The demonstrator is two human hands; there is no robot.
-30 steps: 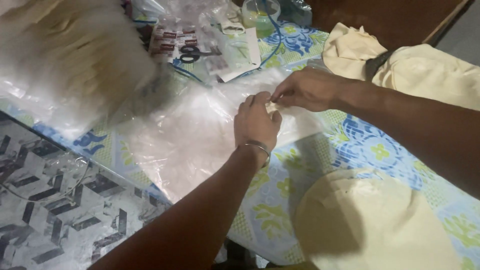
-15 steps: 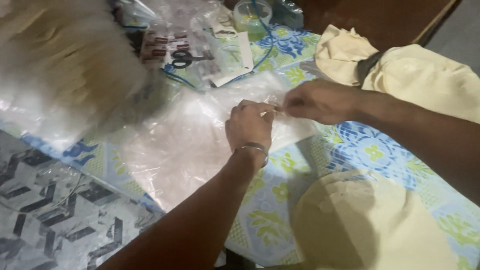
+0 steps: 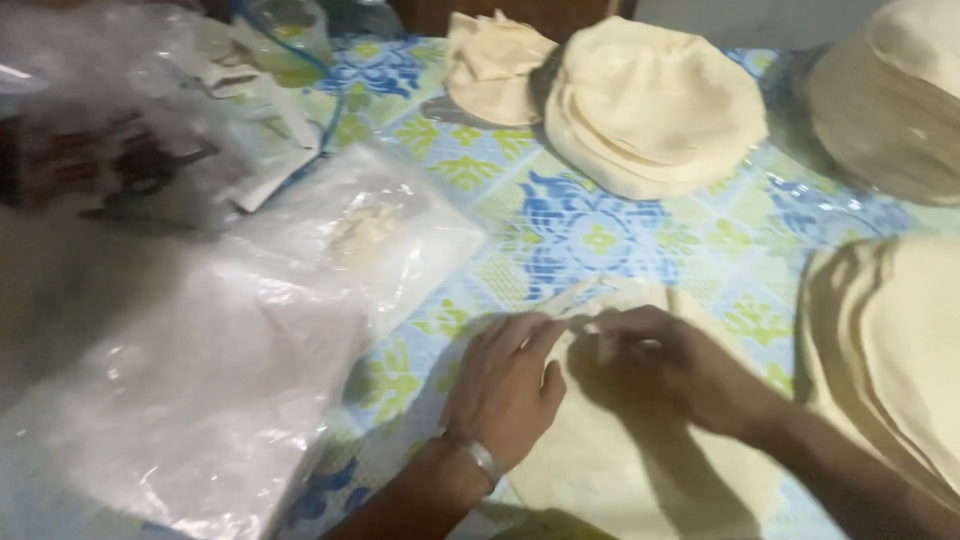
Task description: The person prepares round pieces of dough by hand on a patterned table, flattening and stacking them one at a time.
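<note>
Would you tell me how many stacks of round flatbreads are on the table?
4: top centre stack, top right stack, right-edge stack, and one under both hands. More may lie outside the frame.
</note>
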